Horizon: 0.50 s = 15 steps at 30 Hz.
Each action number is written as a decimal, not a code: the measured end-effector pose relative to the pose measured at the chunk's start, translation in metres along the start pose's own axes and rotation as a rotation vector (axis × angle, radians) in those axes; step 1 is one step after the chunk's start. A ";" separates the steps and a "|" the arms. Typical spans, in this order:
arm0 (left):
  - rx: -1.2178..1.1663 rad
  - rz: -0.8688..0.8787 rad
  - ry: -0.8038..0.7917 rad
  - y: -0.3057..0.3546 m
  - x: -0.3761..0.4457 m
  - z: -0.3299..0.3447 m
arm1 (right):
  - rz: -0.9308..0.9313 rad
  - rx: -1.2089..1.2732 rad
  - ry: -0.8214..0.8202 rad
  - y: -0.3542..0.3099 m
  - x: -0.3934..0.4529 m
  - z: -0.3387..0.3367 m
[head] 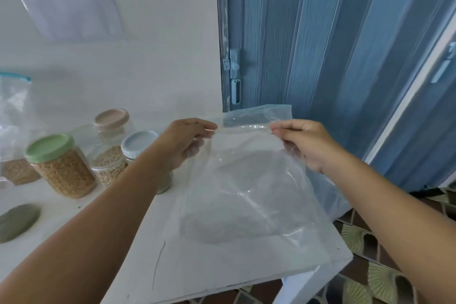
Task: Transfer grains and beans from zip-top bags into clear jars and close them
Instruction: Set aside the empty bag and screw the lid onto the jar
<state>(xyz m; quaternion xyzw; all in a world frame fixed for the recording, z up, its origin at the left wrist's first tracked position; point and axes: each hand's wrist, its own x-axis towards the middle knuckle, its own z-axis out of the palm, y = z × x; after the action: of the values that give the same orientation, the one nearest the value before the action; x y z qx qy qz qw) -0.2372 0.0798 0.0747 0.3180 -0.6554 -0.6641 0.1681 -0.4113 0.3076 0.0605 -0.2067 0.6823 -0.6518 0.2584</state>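
The two bare forearms are reaching in from the bottom corners, nearest the lens, and meeting at the top of a clear zip-top bag (246, 180). The left hand (182, 140) is pinching the bag's upper edge between thumb and fingertips on its left side; the right hand (303, 143) is pinching the same edge on its right side, fingers curled round the plastic. Both hands are holding the mouth taut and raised, probably to part or press the zip strip, while the bag's body is draping down onto the white table (222, 266) near its right corner. The bag is looking nearly empty; whether a thin layer of grain is lying inside I cannot tell.

Three lidded jars are standing in a cluster to the left. The green-lidded jar (59, 165) is holding yellowish grain and is already closed. The pink-lidded jar (111, 136), behind it, is holding pale beans. The blue-lidded jar (140, 145) is sitting partly behind the left wrist, its contents hidden. Grouping them away from the bag is likely keeping the working corner free.

A second zip-top bag with a blue strip (14, 118) is standing at the far left edge with brownish grain in its bottom. One flat green mound (17, 222), apparently small green beans, is lying on the table in front.
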 end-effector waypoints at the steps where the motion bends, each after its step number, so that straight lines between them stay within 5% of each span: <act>1: -0.026 -0.007 0.003 0.002 0.005 0.000 | -0.008 0.009 0.006 -0.004 0.004 0.001; 6: -0.106 -0.084 -0.057 -0.011 0.024 0.008 | 0.008 -0.082 0.019 -0.014 0.017 -0.008; 15: 0.108 -0.242 -0.142 -0.079 0.026 0.053 | 0.104 -0.507 0.024 0.035 0.023 -0.042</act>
<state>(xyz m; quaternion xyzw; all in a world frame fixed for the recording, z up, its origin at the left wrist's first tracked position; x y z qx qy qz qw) -0.2757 0.1102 -0.0111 0.3553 -0.6574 -0.6641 0.0225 -0.4534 0.3290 0.0242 -0.2218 0.8368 -0.4480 0.2235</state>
